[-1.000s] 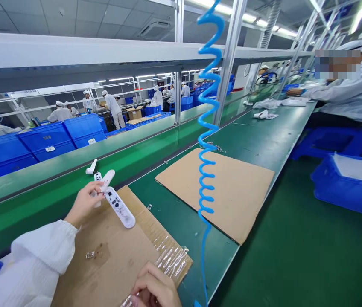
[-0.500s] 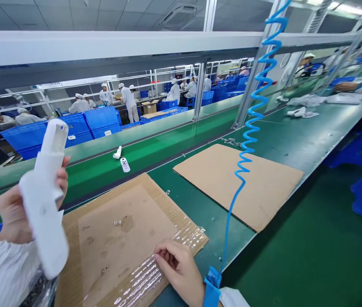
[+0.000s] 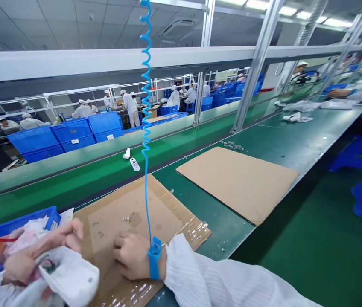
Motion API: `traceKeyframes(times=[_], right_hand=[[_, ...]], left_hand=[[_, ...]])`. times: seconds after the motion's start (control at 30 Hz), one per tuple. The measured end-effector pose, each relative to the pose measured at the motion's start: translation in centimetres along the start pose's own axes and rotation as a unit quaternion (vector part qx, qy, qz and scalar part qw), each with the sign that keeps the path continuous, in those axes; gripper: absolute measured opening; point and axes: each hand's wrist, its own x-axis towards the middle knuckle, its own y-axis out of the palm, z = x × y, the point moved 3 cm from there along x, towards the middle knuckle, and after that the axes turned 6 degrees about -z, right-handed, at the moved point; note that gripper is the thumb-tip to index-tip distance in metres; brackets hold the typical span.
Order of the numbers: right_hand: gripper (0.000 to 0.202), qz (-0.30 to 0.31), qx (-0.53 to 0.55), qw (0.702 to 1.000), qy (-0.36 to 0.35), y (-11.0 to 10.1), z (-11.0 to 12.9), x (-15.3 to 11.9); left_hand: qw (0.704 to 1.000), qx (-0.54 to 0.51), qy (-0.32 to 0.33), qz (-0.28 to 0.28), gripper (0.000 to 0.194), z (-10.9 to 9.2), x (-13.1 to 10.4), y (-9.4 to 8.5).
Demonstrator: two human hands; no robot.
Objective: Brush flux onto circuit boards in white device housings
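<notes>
Head camera view: compared with the earlier frames, the left hand (image 3: 42, 251) has dropped from its raised spot to the near left, still grasping a white casing (image 3: 80, 277) whose open end shows a rounded part inside; both are blurred. The right hand (image 3: 132, 256) has shifted left over the near cardboard (image 3: 110, 238), its fingers loosely curled downward; whether they hold anything is hidden. With its blue wristband (image 3: 154, 260), the coiled blue cord (image 3: 146, 170) has swung leftward and now hangs across that cardboard.

Clear tape covers the near cardboard's right and near borders, with tiny metal pieces (image 3: 126, 218) on it. Farther right on the green worktop (image 3: 315, 145) lies a second cardboard (image 3: 238, 181), one corner close to the worktop's right edge; small metal parts (image 3: 232, 146) cluster just beyond it. Past the worktop's far edge, a white piece (image 3: 126, 154) and an oval labelled part (image 3: 135, 164) sit on a green strip (image 3: 168, 145). People in white work in the background.

At the left, a blue tray (image 3: 17, 221) holds whitish-pink material and something orange. Stacked blue crates (image 3: 72, 132), some labelled, stand behind the strip.
</notes>
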Motion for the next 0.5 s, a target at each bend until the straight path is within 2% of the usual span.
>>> traceKeyframes(times=[0.07, 0.23, 0.4, 0.43, 0.5], right_hand=[[0.012, 0.039, -0.029, 0.998, -0.030, 0.6, -0.1, 0.7], [0.012, 0.089, -0.075, 0.990, -0.075, 0.7, 0.0, 1.5], [0.012, 0.129, -0.069, 0.985, -0.095, 0.1, -0.9, 2.3], [0.015, 0.133, -0.059, 0.983, -0.110, 0.1, -1.1, 2.3], [0.018, 0.132, -0.038, 0.980, -0.145, 0.2, -1.6, 2.2]], left_hand=[[0.999, 0.011, -0.035, 0.004, 0.058, 0.6, 0.5, 1.2], [0.974, 0.195, -0.116, 0.013, 0.051, 2.8, 2.0, 1.7], [0.914, 0.385, -0.128, -0.020, 0.045, 2.0, 4.1, 1.8], [0.906, 0.401, -0.133, -0.019, 0.043, 1.9, 4.5, 1.8], [0.910, 0.398, -0.121, -0.010, 0.038, 1.9, 4.9, 1.8]])
